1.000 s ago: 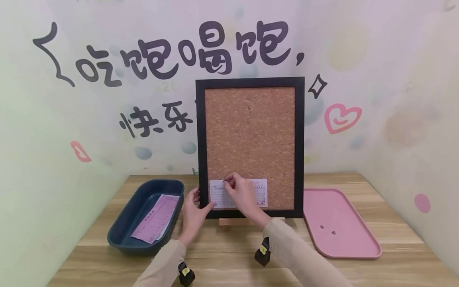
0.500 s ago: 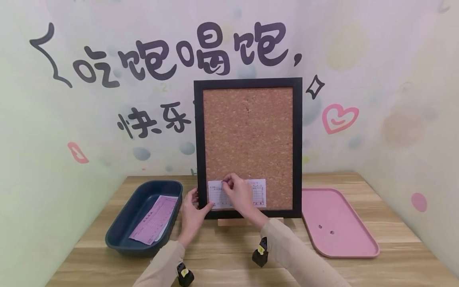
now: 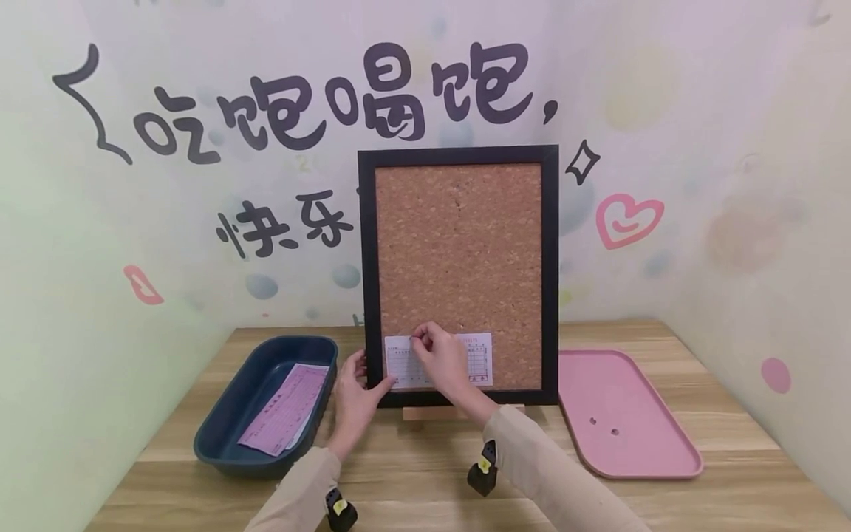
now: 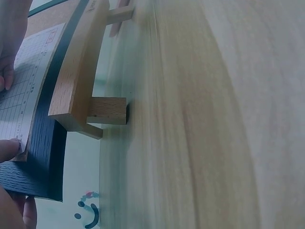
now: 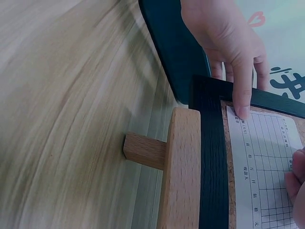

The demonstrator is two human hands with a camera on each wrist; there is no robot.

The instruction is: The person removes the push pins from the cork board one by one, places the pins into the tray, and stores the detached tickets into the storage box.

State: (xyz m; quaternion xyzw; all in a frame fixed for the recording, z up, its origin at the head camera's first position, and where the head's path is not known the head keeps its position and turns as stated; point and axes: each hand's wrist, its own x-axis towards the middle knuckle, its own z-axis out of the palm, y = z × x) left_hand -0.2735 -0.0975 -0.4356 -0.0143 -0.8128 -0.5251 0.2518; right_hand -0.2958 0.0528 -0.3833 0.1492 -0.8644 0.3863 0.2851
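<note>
A black-framed corkboard (image 3: 459, 251) stands upright in the head view. A white printed form (image 3: 480, 363) lies flat against the cork along its lower left edge. My left hand (image 3: 355, 399) grips the frame's lower left side, thumb on the form's bottom left corner and fingers behind the frame; the right wrist view shows this thumb (image 5: 243, 107) on the paper. At the form's upper left part, my right hand (image 3: 445, 362) pinches a small dark pin (image 3: 411, 338) between thumb and forefinger. The pin is mostly hidden by the fingertips.
A wooden stand (image 5: 183, 157) supports the board from below. On the left, a dark blue basin (image 3: 222, 414) contains pink and white slips (image 3: 286, 406). To the right, a pink tray (image 3: 631, 391) bears two small pins (image 3: 614, 431). A wall rises close behind the board.
The head view has shifted slightly, so the scene sits a little further left. Both hands keep their places on the board and form.
</note>
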